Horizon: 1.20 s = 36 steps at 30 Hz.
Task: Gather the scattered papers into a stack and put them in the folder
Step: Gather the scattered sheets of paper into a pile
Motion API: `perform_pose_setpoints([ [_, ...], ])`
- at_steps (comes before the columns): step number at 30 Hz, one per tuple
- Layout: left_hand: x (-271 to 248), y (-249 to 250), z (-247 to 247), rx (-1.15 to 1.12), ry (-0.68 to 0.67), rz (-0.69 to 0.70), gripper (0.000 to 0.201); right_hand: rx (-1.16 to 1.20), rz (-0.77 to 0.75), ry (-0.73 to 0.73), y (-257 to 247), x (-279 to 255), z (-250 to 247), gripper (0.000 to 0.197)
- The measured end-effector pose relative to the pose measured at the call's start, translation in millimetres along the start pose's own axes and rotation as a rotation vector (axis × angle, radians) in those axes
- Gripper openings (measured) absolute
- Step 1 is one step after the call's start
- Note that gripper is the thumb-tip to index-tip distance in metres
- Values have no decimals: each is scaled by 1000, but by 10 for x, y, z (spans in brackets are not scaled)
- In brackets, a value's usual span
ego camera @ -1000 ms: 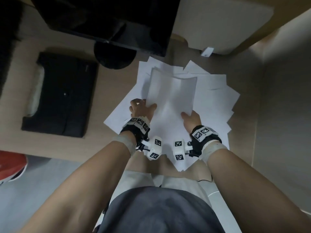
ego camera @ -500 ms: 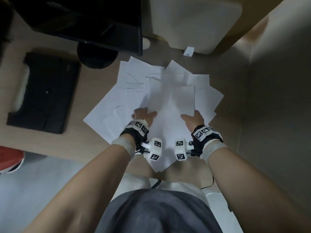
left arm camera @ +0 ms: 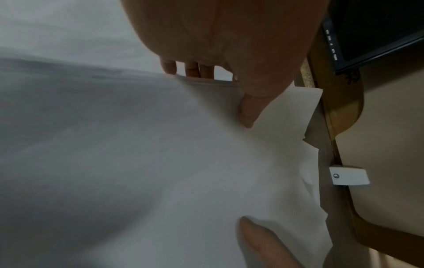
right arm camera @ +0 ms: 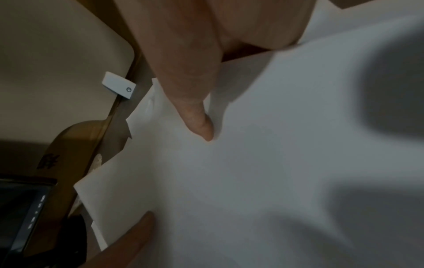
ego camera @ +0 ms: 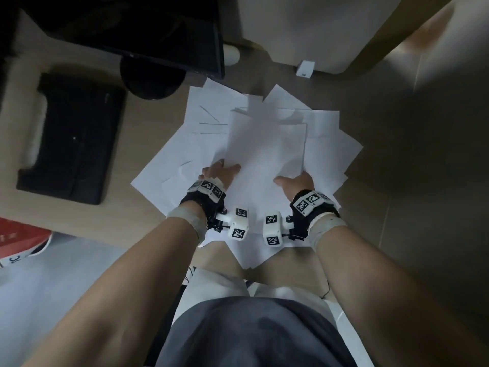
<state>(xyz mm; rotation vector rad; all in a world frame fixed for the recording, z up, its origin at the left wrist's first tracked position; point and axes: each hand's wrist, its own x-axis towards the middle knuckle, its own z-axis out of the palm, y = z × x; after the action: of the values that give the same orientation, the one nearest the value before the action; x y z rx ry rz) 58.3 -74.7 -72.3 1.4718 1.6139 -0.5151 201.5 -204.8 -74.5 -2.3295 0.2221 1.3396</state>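
White papers lie fanned out over the wooden desk. On top of them is a smaller stack of sheets, held at its near corners by both hands. My left hand grips the left corner: its thumb lies on top and its fingers curl under the edge. My right hand grips the right corner with its thumb on top, the fingers hidden beneath. The black folder lies shut at the desk's left, apart from the papers.
A dark monitor on a round base stands behind the papers. A pale rounded panel and a small white bracket sit at the back right. A wall bounds the right. A red object lies below the desk's left edge.
A second ago the held sheets were raised and bowed; now they lie lower and flatter on the pile. Both hands keep their hold at the near corners.
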Motion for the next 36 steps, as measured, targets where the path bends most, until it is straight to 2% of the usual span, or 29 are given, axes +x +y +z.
perform_pose_setpoints([
  [2, -2, 3, -3, -40, 0, -4, 60, -29, -20, 9, 18, -15, 13, 76],
  [4, 18, 10, 1, -106, -23, -3, 67, -11, -25, 20, 14, -65, 2, 66],
  [7, 227, -50, 101, -165, -76, 18, 89, 41, 6, -6, 10, -90, -27, 80],
  [9, 241, -46, 112, -171, -92, 22, 89, 58, -6, -22, 38, -81, -46, 81],
  [12, 31, -12, 75, -221, -122, 34, 61, 49, -49, -44, 164, -63, -102, 46],
  [13, 5, -29, 95, -224, -118, 40, 59, 63, -66, -50, 215, -59, -123, 34],
  [14, -9, -54, 129, -194, -109, 39, 60, 84, -67, -50, 267, -61, -137, 30],
  [17, -126, -48, 223, -71, -64, 81, 53, 153, -55, -25, 388, -85, -195, 32],
  [21, -311, 171, 386, -188, -78, 209, 39, 129, -30, 65, 501, -131, -413, 57],
  [23, -404, 307, 495, -160, -81, 254, 37, 96, -38, 102, 571, -134, -602, 60],
  [25, -466, 421, 635, -114, -106, 281, 42, 76, -15, 114, 682, -107, -794, 59],
  [27, -538, 498, 780, -43, -134, 321, 51, 43, 23, 126, 811, -71, -954, 68],
  [30, -577, 503, 964, 6, -178, 301, 65, 31, 90, 102, 984, -26, -1079, 85],
  [32, -593, 477, 1038, 74, -153, 278, 76, 15, 133, 58, 1045, -33, -1112, 84],
  [36, -549, 389, 1024, 188, -3, 266, 61, -2, 161, -38, 1050, -63, -1084, 61],
])
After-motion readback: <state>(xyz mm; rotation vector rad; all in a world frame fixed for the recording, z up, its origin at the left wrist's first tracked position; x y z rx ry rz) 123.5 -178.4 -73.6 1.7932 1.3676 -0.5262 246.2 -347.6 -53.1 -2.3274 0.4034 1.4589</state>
